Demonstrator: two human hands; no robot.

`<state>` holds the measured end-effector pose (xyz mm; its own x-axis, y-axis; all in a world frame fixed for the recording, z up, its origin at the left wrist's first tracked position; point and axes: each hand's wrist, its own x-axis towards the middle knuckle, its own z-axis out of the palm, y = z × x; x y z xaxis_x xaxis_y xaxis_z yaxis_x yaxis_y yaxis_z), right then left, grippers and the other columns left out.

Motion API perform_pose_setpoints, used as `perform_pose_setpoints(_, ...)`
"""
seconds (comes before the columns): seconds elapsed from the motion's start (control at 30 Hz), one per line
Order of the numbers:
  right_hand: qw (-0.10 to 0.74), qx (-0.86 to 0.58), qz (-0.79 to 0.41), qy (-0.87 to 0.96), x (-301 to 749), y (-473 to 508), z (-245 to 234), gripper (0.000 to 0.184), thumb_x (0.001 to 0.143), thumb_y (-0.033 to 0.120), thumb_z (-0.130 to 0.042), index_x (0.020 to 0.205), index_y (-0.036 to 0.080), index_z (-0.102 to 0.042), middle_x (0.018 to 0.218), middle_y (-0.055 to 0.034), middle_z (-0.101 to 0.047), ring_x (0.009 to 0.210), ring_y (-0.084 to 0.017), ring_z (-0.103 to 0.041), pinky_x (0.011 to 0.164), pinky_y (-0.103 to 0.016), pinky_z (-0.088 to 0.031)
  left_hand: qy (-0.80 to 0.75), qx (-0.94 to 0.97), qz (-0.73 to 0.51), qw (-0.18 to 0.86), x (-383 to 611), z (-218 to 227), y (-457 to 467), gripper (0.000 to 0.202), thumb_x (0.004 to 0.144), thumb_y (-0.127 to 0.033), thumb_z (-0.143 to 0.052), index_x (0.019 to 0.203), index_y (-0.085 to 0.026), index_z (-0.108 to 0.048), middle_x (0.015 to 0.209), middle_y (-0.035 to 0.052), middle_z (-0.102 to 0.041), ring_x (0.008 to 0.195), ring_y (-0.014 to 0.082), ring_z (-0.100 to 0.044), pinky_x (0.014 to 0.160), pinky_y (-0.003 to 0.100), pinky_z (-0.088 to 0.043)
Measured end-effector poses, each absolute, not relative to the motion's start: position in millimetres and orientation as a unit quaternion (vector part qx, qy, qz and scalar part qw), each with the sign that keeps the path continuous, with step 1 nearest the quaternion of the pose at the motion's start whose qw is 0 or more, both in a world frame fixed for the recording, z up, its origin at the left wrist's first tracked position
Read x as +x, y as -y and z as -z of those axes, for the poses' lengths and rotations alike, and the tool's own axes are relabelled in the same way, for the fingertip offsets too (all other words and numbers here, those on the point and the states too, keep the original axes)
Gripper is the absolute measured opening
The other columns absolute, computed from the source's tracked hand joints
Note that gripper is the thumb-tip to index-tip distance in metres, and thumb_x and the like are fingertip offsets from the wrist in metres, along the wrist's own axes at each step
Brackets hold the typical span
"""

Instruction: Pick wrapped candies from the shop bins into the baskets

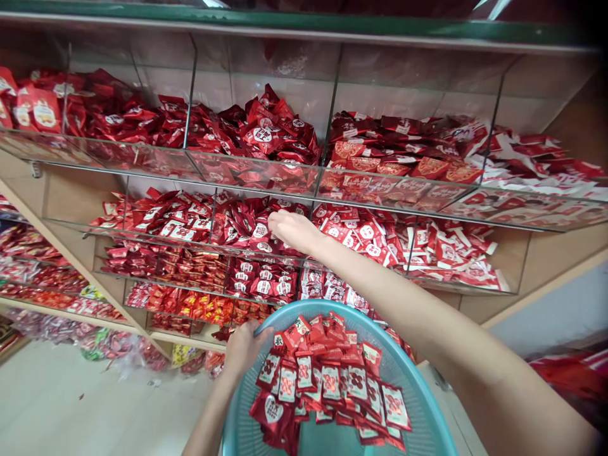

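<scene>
My left hand grips the rim of a round teal plastic basket, holding it up near my body. The basket holds a heap of small red-and-white foil packets. My right hand reaches across the basket into a glass-fronted display bin, its fingers curled down onto loose red foil packets. Whether those fingers hold a packet is hidden by the back of my hand.
Glass-divided shelf bins on two main tiers are full of red packets, with more shelves of sweets at the left. A pale tiled floor lies below, with red goods at the lower right.
</scene>
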<state>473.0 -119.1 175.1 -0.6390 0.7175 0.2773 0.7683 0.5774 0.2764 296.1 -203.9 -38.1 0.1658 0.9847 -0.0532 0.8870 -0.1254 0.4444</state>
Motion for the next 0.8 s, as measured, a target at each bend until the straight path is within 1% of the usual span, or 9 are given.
perform_pose_setpoints(0.1, 0.126, -0.414, 0.208, 0.877, 471.4, 134.4, -176.8, 0.026, 0.094, 0.016, -0.031, 0.098, 0.014, -0.056, 0.106, -0.0104, -0.057, 0.099, -0.020, -0.047, 0.084, -0.034, -0.040, -0.633, 0.738, -0.126, 0.199, 296.5, 36.8, 203.9, 0.037, 0.083, -0.050, -0.045, 0.063, -0.019, -0.050, 0.058, -0.0004, -0.055, 0.056, 0.0124, -0.052, 0.052, 0.020, -0.023)
perform_pose_setpoints(0.2, 0.245, -0.398, 0.157, 0.870, 467.7, 164.9, -173.7, 0.027, 0.094, 0.016, -0.029, 0.104, 0.014, -0.055, 0.115, -0.0105, -0.054, 0.108, -0.020, -0.045, 0.091, -0.037, -0.038, -0.632, 0.738, -0.129, 0.200, 297.0, 36.6, 203.6, 0.037, 0.083, -0.050, -0.046, 0.063, -0.019, -0.050, 0.056, -0.0007, -0.054, 0.055, 0.0124, -0.052, 0.052, 0.021, -0.024)
perform_pose_setpoints(0.3, 0.399, -0.403, 0.025, 0.823, 465.4, 204.3, -160.0, 0.024, 0.094, 0.021, -0.032, 0.103, 0.016, -0.054, 0.113, -0.0079, -0.056, 0.107, -0.016, -0.049, 0.091, -0.034, -0.040, -0.632, 0.738, -0.134, 0.195, 297.3, 36.8, 203.7, 0.037, 0.083, -0.050, -0.046, 0.063, -0.019, -0.050, 0.056, -0.0004, -0.055, 0.056, 0.0129, -0.053, 0.052, 0.021, -0.024)
perform_pose_setpoints(0.37, 0.439, -0.432, -0.095, 0.782, 468.4, 229.5, -142.4, 0.021, 0.093, 0.026, -0.037, 0.099, 0.017, -0.054, 0.103, -0.0053, -0.060, 0.094, -0.014, -0.055, 0.081, -0.029, -0.044, -0.631, 0.739, -0.134, 0.194, 297.2, 36.0, 204.2, 0.036, 0.083, -0.050, -0.046, 0.065, -0.019, -0.052, 0.058, 0.0007, -0.057, 0.056, 0.0132, -0.054, 0.052, 0.021, -0.024)
perform_pose_setpoints(0.43, 0.386, -0.460, -0.221, 0.769, 476.5, 250.5, -117.7, 0.019, 0.091, 0.028, -0.040, 0.095, 0.017, -0.055, 0.088, -0.0025, -0.063, 0.077, -0.011, -0.056, 0.068, -0.024, -0.045, -0.630, 0.739, -0.132, 0.199, 297.1, 34.3, 205.0, 0.034, 0.083, -0.048, -0.046, 0.068, -0.018, -0.055, 0.061, 0.0020, -0.060, 0.057, 0.0132, -0.054, 0.052, 0.022, -0.024)
perform_pose_setpoints(0.53, 0.194, -0.435, -0.352, 0.806, 493.3, 274.1, -72.9, 0.016, 0.088, 0.024, -0.045, 0.090, 0.017, -0.059, 0.075, 0.0004, -0.064, 0.064, -0.009, -0.055, 0.058, -0.021, -0.042, -0.626, 0.742, -0.131, 0.200, 297.1, 31.3, 205.9, 0.033, 0.085, -0.045, -0.045, 0.069, -0.018, -0.055, 0.064, 0.0025, -0.061, 0.059, 0.0131, -0.054, 0.053, 0.022, -0.025)
perform_pose_setpoints(0.6, 0.067, -0.405, -0.350, 0.842, 500.3, 287.0, -44.2, 0.012, 0.083, 0.020, -0.051, 0.085, 0.018, -0.063, 0.076, 0.0001, -0.066, 0.068, -0.011, -0.058, 0.059, -0.021, -0.041, -0.626, 0.745, -0.126, 0.194, 297.4, 29.8, 205.9, 0.034, 0.085, -0.045, -0.043, 0.067, -0.018, -0.053, 0.062, 0.0017, -0.060, 0.058, 0.0128, -0.054, 0.053, 0.021, -0.025)
perform_pose_setpoints(0.7, -0.100, -0.403, -0.267, 0.869, 495.7, 303.9, -12.1, 0.015, 0.077, 0.014, -0.054, 0.083, 0.018, -0.067, 0.077, -0.0029, -0.070, 0.069, -0.017, -0.062, 0.054, -0.024, -0.039, -0.625, 0.748, -0.122, 0.186, 298.0, 28.7, 205.6, 0.035, 0.085, -0.045, -0.042, 0.065, -0.018, -0.052, 0.060, 0.0011, -0.058, 0.058, 0.0124, -0.053, 0.054, 0.021, -0.025)
perform_pose_setpoints(0.8, -0.206, -0.394, -0.189, 0.875, 477.8, 315.2, 6.7, 0.020, 0.073, 0.009, -0.054, 0.086, 0.016, -0.068, 0.080, -0.0071, -0.071, 0.070, -0.022, -0.066, 0.050, -0.027, -0.039, -0.624, 0.748, -0.126, 0.189, 298.3, 28.6, 205.7, 0.035, 0.085, -0.046, -0.041, 0.065, -0.018, -0.051, 0.060, 0.0010, -0.058, 0.057, 0.0124, -0.052, 0.053, 0.020, -0.025)
